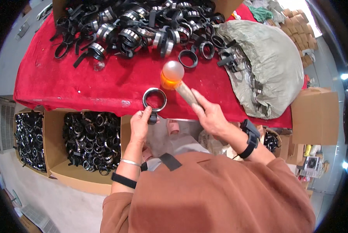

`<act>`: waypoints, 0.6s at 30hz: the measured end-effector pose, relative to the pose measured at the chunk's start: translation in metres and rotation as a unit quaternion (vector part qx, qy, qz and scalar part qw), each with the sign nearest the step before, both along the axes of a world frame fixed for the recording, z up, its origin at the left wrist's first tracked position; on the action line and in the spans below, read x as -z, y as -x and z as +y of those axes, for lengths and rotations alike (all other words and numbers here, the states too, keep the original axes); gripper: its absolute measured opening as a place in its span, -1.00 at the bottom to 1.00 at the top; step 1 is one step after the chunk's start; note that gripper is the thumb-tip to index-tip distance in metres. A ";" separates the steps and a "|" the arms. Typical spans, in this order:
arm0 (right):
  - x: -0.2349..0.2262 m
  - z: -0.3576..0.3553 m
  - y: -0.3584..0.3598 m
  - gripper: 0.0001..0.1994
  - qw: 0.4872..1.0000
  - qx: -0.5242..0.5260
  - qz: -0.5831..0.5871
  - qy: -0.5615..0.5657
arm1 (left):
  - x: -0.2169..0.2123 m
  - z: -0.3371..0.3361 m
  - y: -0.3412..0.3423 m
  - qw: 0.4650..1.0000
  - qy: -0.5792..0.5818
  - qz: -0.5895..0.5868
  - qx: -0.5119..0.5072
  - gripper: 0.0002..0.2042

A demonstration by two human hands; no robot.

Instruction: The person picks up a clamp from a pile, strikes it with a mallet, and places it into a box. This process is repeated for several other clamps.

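My left hand (140,124) pinches the black tab of a metal ring clamp (155,99) and holds it flat on the red cloth (65,83) near the table's front edge. My right hand (210,115) grips the wooden handle of a mallet (173,74) with an orange and clear rubber head. The mallet head hovers just above and behind the ring clamp. A large heap of black and silver ring clamps (135,27) lies at the back of the table.
A grey-green sack (267,66) holding more clamps lies on the right of the table. Two cardboard boxes (90,141) full of clamps stand on the floor at the left. Another cardboard box (315,116) stands at the right. A loose black ring (188,58) lies behind the mallet.
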State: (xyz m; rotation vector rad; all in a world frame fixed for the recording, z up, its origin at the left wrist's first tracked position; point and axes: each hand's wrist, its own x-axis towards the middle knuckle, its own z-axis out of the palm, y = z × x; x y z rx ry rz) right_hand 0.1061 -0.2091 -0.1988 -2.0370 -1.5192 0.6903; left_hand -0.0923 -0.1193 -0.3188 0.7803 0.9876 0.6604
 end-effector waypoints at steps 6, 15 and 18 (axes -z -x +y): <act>-0.058 0.000 0.018 -0.57 0.971 0.081 0.214 -0.071 | 0.005 -0.003 0.002 1.000 0.002 -0.014 -0.008 -0.66; 0.036 -0.061 0.016 -0.56 0.998 -0.036 0.049 0.007 | 0.012 -0.002 -0.005 0.998 -0.004 -0.042 -0.038 -0.67; 0.004 -0.057 0.021 -0.55 0.996 -0.031 0.078 -0.030 | 0.010 -0.008 -0.004 0.998 0.005 -0.041 -0.056 -0.68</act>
